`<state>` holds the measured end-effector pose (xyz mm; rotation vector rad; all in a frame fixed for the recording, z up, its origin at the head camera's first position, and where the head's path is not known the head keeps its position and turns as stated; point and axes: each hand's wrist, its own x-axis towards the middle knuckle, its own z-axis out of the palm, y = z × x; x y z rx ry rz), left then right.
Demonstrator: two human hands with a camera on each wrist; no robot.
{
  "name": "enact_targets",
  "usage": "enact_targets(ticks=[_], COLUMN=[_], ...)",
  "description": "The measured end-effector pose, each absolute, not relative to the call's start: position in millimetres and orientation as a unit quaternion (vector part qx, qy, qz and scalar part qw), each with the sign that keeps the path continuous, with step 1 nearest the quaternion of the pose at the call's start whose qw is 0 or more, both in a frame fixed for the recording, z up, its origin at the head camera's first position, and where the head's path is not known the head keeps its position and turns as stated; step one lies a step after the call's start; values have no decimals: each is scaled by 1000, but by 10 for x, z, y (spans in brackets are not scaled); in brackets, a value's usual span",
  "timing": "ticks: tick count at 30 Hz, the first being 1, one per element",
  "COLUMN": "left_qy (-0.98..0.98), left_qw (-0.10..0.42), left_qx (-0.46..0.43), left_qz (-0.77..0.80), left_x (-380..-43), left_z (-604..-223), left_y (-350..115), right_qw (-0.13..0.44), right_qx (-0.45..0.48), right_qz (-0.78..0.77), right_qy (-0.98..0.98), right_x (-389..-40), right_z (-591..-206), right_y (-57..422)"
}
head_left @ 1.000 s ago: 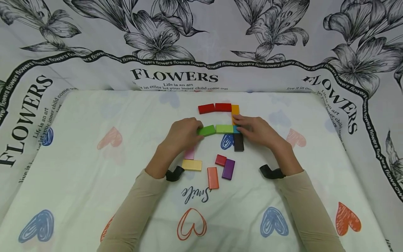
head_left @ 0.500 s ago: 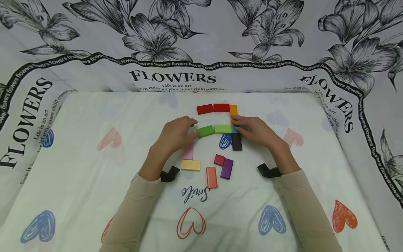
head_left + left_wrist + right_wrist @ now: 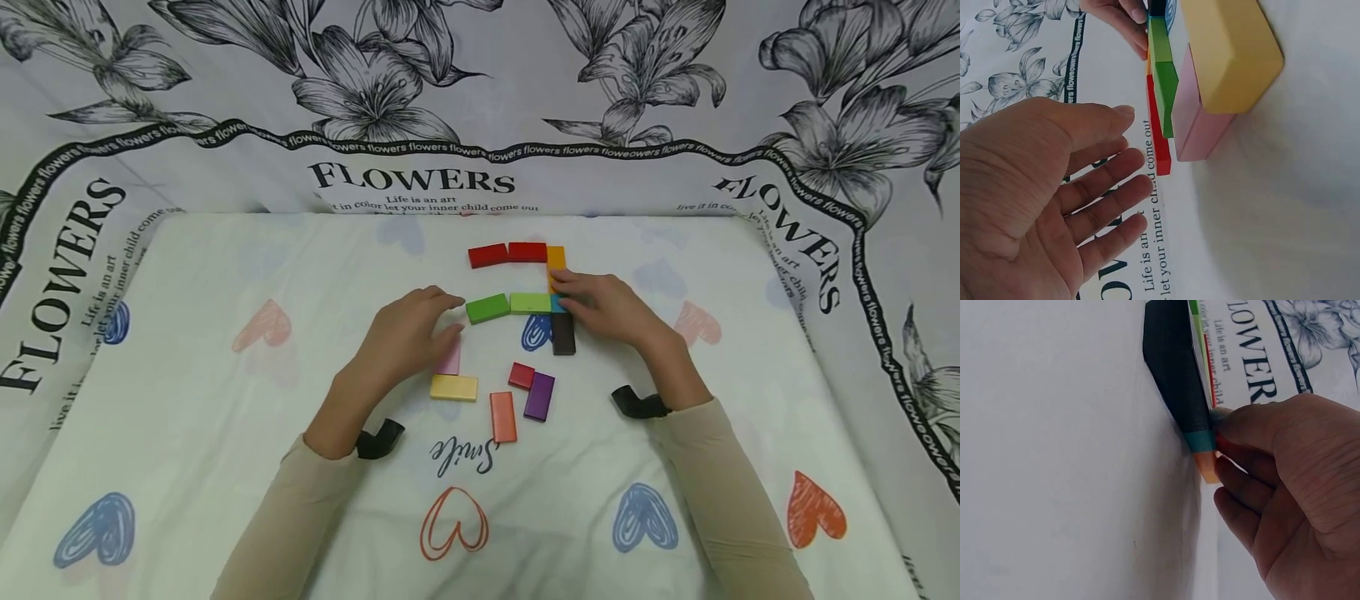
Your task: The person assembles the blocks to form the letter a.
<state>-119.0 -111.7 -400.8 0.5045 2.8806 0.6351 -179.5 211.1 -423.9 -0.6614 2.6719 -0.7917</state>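
My left hand (image 3: 408, 331) is held over the cloth with fingers spread and nothing between them. Just past its fingertips lies a green block (image 3: 487, 309), end to end with a light green block (image 3: 530, 303). Under the hand, a pink block (image 3: 448, 360) shows partly, beside a yellow block (image 3: 453, 387). My right hand (image 3: 603, 307) touches the orange block (image 3: 556, 258) with its fingertips, while its thumb is at the small blue block (image 3: 556, 304). A black block (image 3: 1157, 7) adjoins the blue one. Two red blocks (image 3: 527, 252) form the top row.
Nearer the person lie a small red block (image 3: 522, 375), a purple block (image 3: 539, 397) and a coral block (image 3: 503, 417). The cloth (image 3: 187, 467) carries printed hearts. Behind it hangs a flower-printed sheet (image 3: 247, 179).
The left hand has let go of the green block and drawn back to the left, its fingers spreading. The right hand stays at the orange and blue blocks.
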Motion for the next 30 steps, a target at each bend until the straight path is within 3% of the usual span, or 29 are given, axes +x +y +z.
enact_targets(ticks=[10, 30], left_qy=[957, 949], left_qw=[63, 106], left_qx=[179, 204], left_qz=[221, 216], left_x=[-1050, -879], left_z=[-4050, -4188], left_y=[-1288, -1405], right_qw=[132, 128], right_qx=[-233, -230], right_qz=[-274, -273], right_qy=[924, 925], right_x=[-1817, -1788], right_z=[-4245, -4278], right_y=[2075, 2118])
